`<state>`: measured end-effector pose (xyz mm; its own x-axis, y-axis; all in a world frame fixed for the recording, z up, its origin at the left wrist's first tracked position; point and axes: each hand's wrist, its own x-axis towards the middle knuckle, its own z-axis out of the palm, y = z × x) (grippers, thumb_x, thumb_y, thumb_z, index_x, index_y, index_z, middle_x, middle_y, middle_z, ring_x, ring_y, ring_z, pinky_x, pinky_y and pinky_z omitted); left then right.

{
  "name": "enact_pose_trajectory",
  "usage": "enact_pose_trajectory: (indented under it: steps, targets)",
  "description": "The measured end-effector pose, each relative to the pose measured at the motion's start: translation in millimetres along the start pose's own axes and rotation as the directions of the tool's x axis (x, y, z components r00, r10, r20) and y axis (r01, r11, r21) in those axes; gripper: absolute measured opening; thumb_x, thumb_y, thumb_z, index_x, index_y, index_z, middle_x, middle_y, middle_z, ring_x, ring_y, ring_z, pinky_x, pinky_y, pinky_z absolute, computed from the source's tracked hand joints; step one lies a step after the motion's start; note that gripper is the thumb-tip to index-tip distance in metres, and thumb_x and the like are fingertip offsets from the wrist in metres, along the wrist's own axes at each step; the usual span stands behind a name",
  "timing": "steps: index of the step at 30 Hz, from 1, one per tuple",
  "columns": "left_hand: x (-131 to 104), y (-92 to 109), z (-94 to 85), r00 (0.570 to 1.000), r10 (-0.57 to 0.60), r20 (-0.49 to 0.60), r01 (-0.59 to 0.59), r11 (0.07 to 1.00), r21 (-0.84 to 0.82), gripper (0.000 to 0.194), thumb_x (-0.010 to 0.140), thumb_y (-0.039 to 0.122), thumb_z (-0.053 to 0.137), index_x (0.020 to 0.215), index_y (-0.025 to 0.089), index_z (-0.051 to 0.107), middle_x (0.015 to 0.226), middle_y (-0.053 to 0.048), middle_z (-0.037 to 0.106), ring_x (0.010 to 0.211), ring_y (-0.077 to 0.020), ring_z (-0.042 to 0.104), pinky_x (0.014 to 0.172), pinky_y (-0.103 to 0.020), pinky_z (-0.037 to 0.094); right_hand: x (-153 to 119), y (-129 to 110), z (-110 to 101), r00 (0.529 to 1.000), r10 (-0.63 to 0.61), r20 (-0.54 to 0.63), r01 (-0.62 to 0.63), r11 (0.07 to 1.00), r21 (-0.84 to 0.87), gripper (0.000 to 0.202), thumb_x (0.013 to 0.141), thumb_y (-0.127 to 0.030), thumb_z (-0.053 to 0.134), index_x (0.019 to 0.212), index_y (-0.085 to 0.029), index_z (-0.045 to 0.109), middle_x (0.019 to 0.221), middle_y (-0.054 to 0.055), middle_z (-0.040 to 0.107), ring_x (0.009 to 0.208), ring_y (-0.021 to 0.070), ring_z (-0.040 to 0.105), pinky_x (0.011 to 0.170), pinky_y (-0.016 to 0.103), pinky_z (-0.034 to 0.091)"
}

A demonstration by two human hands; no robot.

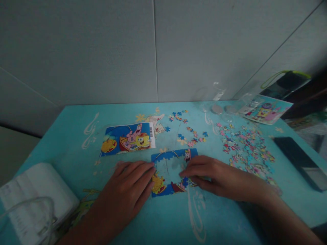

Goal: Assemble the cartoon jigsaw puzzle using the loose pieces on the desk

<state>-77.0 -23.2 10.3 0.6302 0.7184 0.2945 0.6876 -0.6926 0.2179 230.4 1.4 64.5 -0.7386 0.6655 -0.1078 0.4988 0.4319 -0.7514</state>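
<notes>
A partly assembled jigsaw puzzle [163, 190] lies on the table in front of me: a blue picture border around an open middle. My left hand [136, 185] rests flat along its left side, fingers stretched and fingertips touching the edge. Over the puzzle's right side is my right hand [206, 172], thumb and fingers drawn close together; anything between them is hidden. Just behind lies the reference picture card [127, 139] with cartoon figures and a burger. Several loose puzzle pieces [195, 134] are scattered beyond the puzzle.
A large heap of pieces [247, 146] spreads to the right, beside a dark phone [298, 161]. Clear containers [218, 97] and another picture card [267, 110] stand or lie at the back right. A white box-like object [38, 200] with a cable sits front left. A wall [114, 54] backs the table.
</notes>
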Motion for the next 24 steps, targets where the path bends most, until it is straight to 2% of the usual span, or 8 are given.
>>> enact_pose_trajectory:
  steps: [6, 13, 18, 24]
  targets:
    - [-2.2, -0.1, 0.7, 1.000, 0.005, 0.020, -0.005, 1.000, -0.002, 0.029, 0.101, 0.021, 0.052, 0.126, 0.018, 0.065, 0.128, -0.007, 0.067, 0.114, -0.0246, 0.060, 0.102, -0.046, 0.041, -0.6, 5.9, -0.5, 0.996, 0.027, -0.081, -0.033, 0.997, -0.065, 0.029, 0.101, -0.016, 0.054, 0.123, -0.025, 0.071, 0.112, 0.006, 0.070, 0.102, 0.0183, 0.066, 0.093, 0.033, 0.052]
    - [-2.2, -0.4, 0.4, 0.999, 0.001, 0.048, -0.001, 1.000, 0.003, 0.029, 0.101, 0.020, 0.052, 0.127, 0.019, 0.065, 0.130, -0.007, 0.066, 0.115, -0.0251, 0.059, 0.103, -0.046, 0.039, 2.0, 2.0, 3.5, 0.998, 0.054, -0.029, -0.057, 0.992, -0.112, 0.017, 0.098, -0.026, 0.065, 0.112, -0.024, 0.074, 0.104, 0.004, 0.070, 0.097, 0.0184, 0.066, 0.089, 0.032, 0.051]
    - [-2.1, 0.1, 0.8, 1.000, -0.010, 0.027, 0.010, 1.000, -0.004, 0.027, 0.101, 0.022, 0.052, 0.124, 0.019, 0.066, 0.128, -0.006, 0.067, 0.112, -0.0245, 0.060, 0.103, -0.046, 0.039, 5.8, 2.2, 11.7, 0.995, 0.088, -0.045, -0.095, 0.976, -0.197, 0.021, 0.094, -0.035, 0.072, 0.112, -0.024, 0.071, 0.102, 0.004, 0.068, 0.099, 0.0202, 0.064, 0.090, 0.034, 0.048]
    - [-2.3, 1.8, 1.4, 1.000, -0.017, -0.010, 0.016, 0.999, -0.052, 0.027, 0.102, 0.021, 0.052, 0.124, 0.018, 0.066, 0.126, -0.005, 0.068, 0.113, -0.0235, 0.059, 0.103, -0.045, 0.038, 7.9, 1.3, 16.6, 0.995, 0.078, -0.061, -0.089, 0.971, -0.220, 0.018, 0.094, -0.034, 0.071, 0.109, -0.023, 0.069, 0.103, 0.003, 0.067, 0.103, 0.0207, 0.061, 0.093, 0.035, 0.045]
